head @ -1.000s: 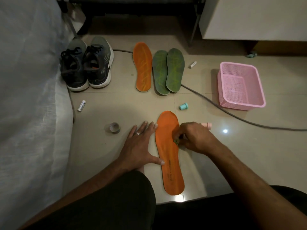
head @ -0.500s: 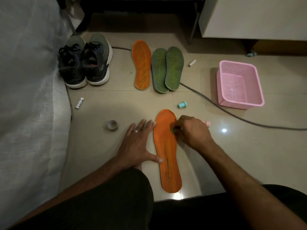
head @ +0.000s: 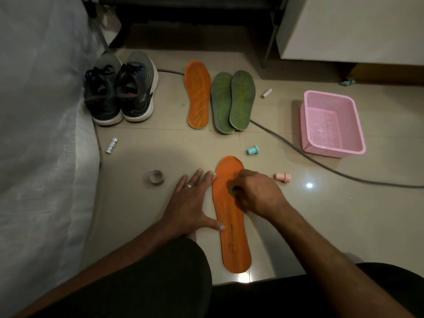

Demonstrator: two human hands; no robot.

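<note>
the right hand (head: 254,193) curls over the orange insole (head: 234,244), fingertips pinching a small green thing (head: 231,192), maybe a stamp. the left hand (head: 191,203) lies flat, fingers spread on the floor (head: 137,214), thumb pinning the insole's edge. a firm thumb and a straight downward press should stop it sliding.
</note>
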